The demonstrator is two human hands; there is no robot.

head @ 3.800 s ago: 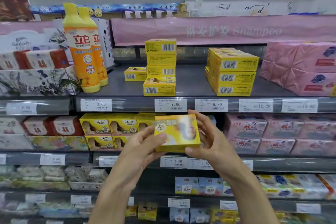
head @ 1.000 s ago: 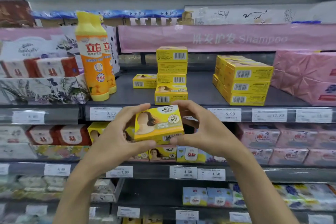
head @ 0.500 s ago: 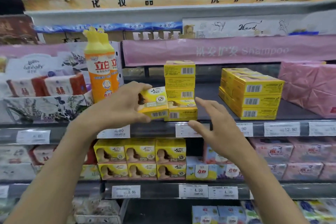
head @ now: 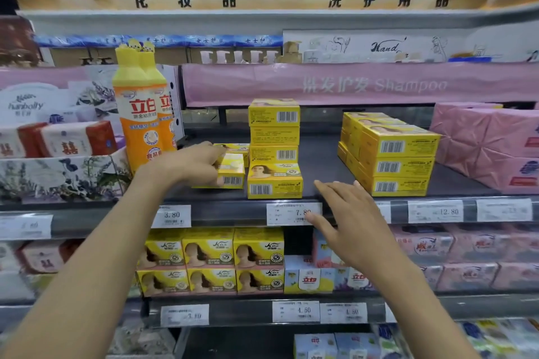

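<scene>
now the left hand [head: 201, 165] curls round a small yellow cardboard box with a barcode [head: 233, 173], just left of the tall stack of yellow boxes [head: 274, 137]; it seems to rest on the grey metal shelf [head: 320, 160]. below and right of that stack, the right hand [head: 350, 224] hovers with fingers spread, holding nothing.

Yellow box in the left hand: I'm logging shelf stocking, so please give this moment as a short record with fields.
left hand: grips the yellow box from its left side
right hand: fingers spread, holds nothing, thumb in front of the price tag
yellow box: barcode facing out, low at the shelf, between the orange bottles and the stack of boxes
box resting on shelf: cannot tell
stack of boxes: several high, just right of the yellow box
</scene>
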